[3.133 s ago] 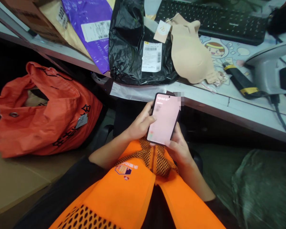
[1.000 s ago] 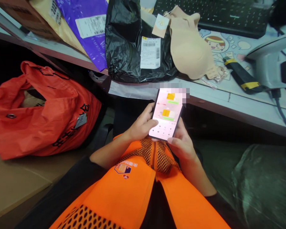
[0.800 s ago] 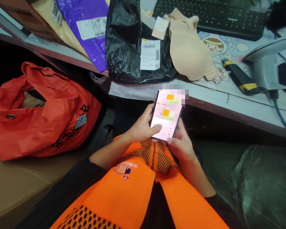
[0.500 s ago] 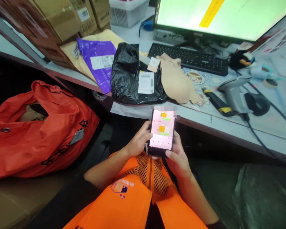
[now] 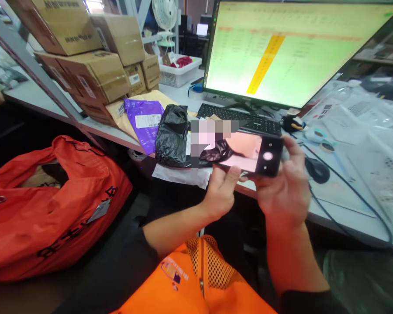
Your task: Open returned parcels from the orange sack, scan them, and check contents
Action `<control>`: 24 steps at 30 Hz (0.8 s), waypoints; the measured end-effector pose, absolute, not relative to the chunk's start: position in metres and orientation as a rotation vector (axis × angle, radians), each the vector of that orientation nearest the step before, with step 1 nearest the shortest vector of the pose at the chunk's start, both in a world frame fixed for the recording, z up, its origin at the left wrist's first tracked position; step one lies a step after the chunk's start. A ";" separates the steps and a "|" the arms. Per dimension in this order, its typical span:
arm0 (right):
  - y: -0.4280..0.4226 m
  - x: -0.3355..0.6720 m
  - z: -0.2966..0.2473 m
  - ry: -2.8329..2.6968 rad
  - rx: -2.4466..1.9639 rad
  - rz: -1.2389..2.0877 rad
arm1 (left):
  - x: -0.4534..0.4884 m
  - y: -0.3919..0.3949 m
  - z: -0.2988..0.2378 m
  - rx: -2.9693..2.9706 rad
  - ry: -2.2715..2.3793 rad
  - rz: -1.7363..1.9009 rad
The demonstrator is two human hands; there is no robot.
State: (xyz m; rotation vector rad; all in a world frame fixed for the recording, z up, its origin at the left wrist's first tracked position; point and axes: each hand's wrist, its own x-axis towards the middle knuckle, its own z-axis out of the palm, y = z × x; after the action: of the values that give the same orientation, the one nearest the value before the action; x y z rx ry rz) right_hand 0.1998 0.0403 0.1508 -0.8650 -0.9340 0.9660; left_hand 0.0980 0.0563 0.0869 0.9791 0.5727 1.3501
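Observation:
Both of my hands hold a smartphone (image 5: 245, 152) turned sideways above the desk edge. Its screen shows a camera view of the beige item on the desk. My left hand (image 5: 220, 192) grips the phone's lower left from beneath, fingers curled. My right hand (image 5: 286, 187) clasps the right end by the shutter button. Behind the phone lie a black plastic mailer bag (image 5: 173, 137) and a purple mailer (image 5: 143, 122). The beige garment itself is hidden behind the phone.
A large monitor (image 5: 291, 48) and black keyboard (image 5: 245, 121) stand behind. Cardboard boxes (image 5: 85, 65) are stacked at back left. An orange sack (image 5: 49, 205) sits on the floor at left. A mouse (image 5: 317, 169) with its cable and clear plastic bags (image 5: 373, 126) lie to the right.
The phone rose from my lap to above the desk edge and turned from upright to sideways. Its screen switched from a chat to a camera view. My view tilted up to the monitor.

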 end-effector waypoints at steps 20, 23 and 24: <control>0.101 0.222 0.247 -1.001 -0.785 0.599 | 0.151 0.080 0.201 1.104 0.441 1.781; 0.101 0.223 0.247 -1.055 -0.763 0.554 | 0.152 0.079 0.201 1.085 0.404 1.773; 0.100 0.222 0.248 -1.056 -0.759 0.543 | 0.152 0.078 0.202 1.082 0.395 1.772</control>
State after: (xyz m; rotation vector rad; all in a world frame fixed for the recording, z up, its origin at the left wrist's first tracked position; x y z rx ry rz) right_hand 0.2223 0.1002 0.2477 -0.7590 -1.0561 0.5432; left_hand 0.1521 0.0783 0.2016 1.0824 0.3949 1.7717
